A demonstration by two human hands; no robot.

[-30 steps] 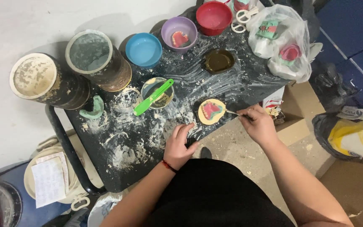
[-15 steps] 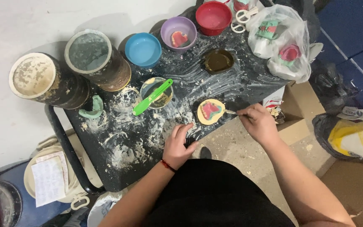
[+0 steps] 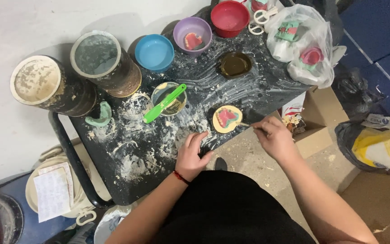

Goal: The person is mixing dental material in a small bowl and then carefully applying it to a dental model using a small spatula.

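the right hand (image 3: 274,138) pinches a thin tool (image 3: 245,124), its tip reaching left to the rim of a small yellow disc (image 3: 227,119) that carries a pink and green dental cast. the disc lies flat on the black counter (image 3: 267,86), close to its near edge and just left of the right hand, so the tool can come in low from the side. the left hand (image 3: 194,156) rests on the counter below and left of the disc, fingers loosely spread and flat, holding nothing; it seems placed there to brace. up and left of that hand a green spatula (image 3: 164,103) lies across a small cup, handy. farther off stand a blue bowl (image 3: 154,52), a purple bowl (image 3: 192,34) with another cast, and two big dusty tubs. white powder smears the counter around both hands.
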